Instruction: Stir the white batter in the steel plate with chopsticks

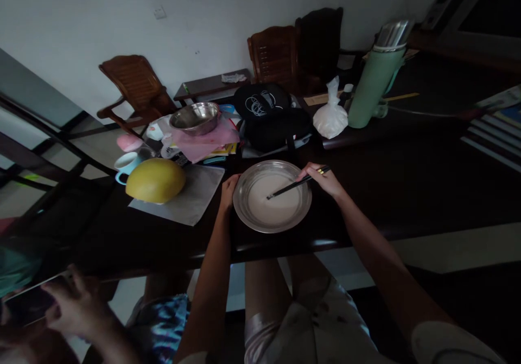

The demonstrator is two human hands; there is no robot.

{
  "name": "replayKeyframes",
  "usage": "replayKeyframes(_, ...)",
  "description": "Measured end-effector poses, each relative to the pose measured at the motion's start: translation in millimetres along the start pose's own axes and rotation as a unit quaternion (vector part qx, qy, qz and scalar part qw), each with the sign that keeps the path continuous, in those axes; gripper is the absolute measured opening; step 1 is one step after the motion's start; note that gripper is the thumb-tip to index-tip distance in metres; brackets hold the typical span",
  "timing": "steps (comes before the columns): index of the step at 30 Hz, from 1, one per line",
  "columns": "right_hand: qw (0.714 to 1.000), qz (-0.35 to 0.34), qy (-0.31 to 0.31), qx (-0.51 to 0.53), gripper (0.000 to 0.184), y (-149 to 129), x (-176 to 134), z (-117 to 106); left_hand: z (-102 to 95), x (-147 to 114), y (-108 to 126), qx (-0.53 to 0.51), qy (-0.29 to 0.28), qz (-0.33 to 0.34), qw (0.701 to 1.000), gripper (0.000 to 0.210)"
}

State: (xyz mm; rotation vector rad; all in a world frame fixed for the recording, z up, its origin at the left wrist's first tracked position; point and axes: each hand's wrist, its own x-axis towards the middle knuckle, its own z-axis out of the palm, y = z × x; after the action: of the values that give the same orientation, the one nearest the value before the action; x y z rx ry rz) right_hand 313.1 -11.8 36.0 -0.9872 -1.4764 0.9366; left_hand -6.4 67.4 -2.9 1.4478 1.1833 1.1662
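Metal round bowl [273, 227], milky liquid [260, 204]; left hand [230, 191] gripping rim [239, 208], right hand [319, 176] gripping chopsticks [290, 187].

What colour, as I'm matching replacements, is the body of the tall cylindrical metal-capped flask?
The flask's body is muted green, showing best in the head view.

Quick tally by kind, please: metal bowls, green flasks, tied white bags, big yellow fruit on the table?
Metal bowls: 2 (front bowl, rear bowl)
Green flask: 1
Tied white bag: 1
Big yellow fruit: 1
Total: 5
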Motion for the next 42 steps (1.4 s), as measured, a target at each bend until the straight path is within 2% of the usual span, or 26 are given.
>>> replayKeyframes(3, 0.998, -0.001, 0.069, -0.008, 0.043, 3.1, 1.6, -3.9, -2.4, -2.4, -0.7, 0.002, 0.000, 0.000, 1.000, 0.050)
replayKeyframes(5, 0.992, 0.005, 0.124, 0.019, 0.046, 8.0, 1.1, -8.7, -3.6, -2.3, -2.2, 0.000, -0.001, -0.004, 1.000, 0.050)
replayKeyframes(6, 0.991, 0.008, 0.133, 0.034, 0.048, 10.0, 0.4, -10.0, -3.1, -1.0, -2.9, -0.001, -0.001, -0.007, 1.000, 0.050)
replayKeyframes(8, 0.993, 0.012, 0.109, 0.050, 0.052, 11.2, -1.4, -9.0, 1.8, 3.5, -1.4, 0.002, 0.003, -0.012, 1.000, 0.049)
replayKeyframes(10, 0.997, 0.014, 0.056, 0.046, 0.052, 8.9, -2.5, -4.4, 10.4, 5.8, 7.7, 0.011, 0.009, -0.019, 1.000, 0.050)
replayKeyframes(12, 0.999, 0.007, 0.015, 0.031, 0.049, 5.2, -2.4, -0.2, 14.8, -4.5, 26.8, 0.027, 0.008, -0.015, 0.999, 0.052)
replayKeyframes(13, 1.000, 0.003, 0.013, 0.024, 0.047, 3.9, -1.9, 0.4, 11.5, -17.6, 39.2, 0.036, 0.005, -0.003, 0.999, 0.052)
replayKeyframes(15, 0.999, -0.002, 0.047, 0.019, 0.047, 3.7, -1.0, -2.1, -12.5, -62.1, 64.8, 0.049, 0.013, 0.071, 0.996, 0.051)
replayKeyframes(16, 0.997, -0.002, 0.078, 0.022, 0.048, 4.9, -0.7, -4.7, -33.6, -91.8, 75.0, 0.048, 0.026, 0.097, 0.994, 0.050)
replayKeyframes(18, 0.991, -0.002, 0.131, 0.036, 0.053, 8.2, -0.9, -9.8, -87.8, -156.1, 85.0, 0.040, 0.083, 0.134, 0.987, 0.043)
replayKeyframes(20, 0.991, 0.004, 0.123, 0.050, 0.055, 10.3, -1.8, -11.3, -141.3, -209.2, 80.6, 0.045, 0.212, 0.212, 0.953, 0.031)
replayKeyframes(21, 0.994, 0.008, 0.098, 0.051, 0.054, 10.3, -2.2, -10.2, -161.2, -225.7, 75.2, 0.054, 0.222, 0.207, 0.951, 0.032)
replayKeyframes(22, 0.996, 0.013, 0.068, 0.050, 0.053, 9.5, -2.5, -8.3, -173.7, -233.6, 69.3, 0.067, 0.192, 0.166, 0.965, 0.038)
replayKeyframes(23, 0.998, 0.016, 0.038, 0.045, 0.050, 8.2, -2.6, -6.1, -177.5, -232.3, 63.9, 0.078, 0.151, 0.124, 0.978, 0.048)
replayKeyframes(24, 0.999, 0.014, 0.020, 0.036, 0.048, 6.8, -2.5, -4.1, -172.1, -222.3, 59.7, 0.088, 0.099, 0.079, 0.988, 0.056)
replayKeyframes(25, 1.000, 0.007, 0.013, 0.026, 0.047, 5.6, -2.2, -3.0, -157.9, -204.4, 56.6, 0.095, 0.054, 0.042, 0.993, 0.062)
replayKeyframes(26, 1.000, -0.001, 0.020, 0.017, 0.046, 4.9, -1.8, -2.9, -136.3, -180.1, 54.4, 0.098, 0.032, 0.027, 0.994, 0.063)
replayKeyframes(28, 0.997, -0.006, 0.072, 0.010, 0.046, 5.4, -1.1, -5.6, -80.4, -120.5, 50.6, 0.100, -0.008, -0.022, 0.995, 0.061)
replayKeyframes(30, 0.992, 0.004, 0.126, 0.027, 0.050, 7.6, -1.0, -9.3, -27.1, -61.8, 44.1, 0.083, -0.005, -0.065, 0.994, 0.058)
replayKeyframes(32, 0.991, 0.014, 0.122, 0.045, 0.053, 9.6, -1.7, -10.1, 5.7, -20.1, 33.3, 0.056, -0.002, -0.067, 0.996, 0.056)
replayKeyframes(34, 0.996, 0.018, 0.068, 0.050, 0.051, 10.0, -2.2, -7.2, 14.4, -0.9, 20.2, 0.044, 0.001, -0.066, 0.997, 0.055)
replayKeyframes(37, 0.999, 0.015, 0.003, 0.034, 0.046, 8.7, -1.6, -2.1, 3.6, 0.4, 4.4, 0.041, 0.005, -0.069, 0.997, 0.055)
replayKeyframes(39, 0.999, 0.008, 0.029, 0.025, 0.045, 8.2, -0.5, -2.9, -3.6, -2.8, -0.7, 0.039, 0.006, -0.071, 0.997, 0.055)
replayKeyframes(42, 0.992, 0.004, 0.116, 0.040, 0.047, 8.9, -0.1, -8.1, -5.5, -2.7, -3.6, 0.031, 0.007, -0.074, 0.997, 0.054)
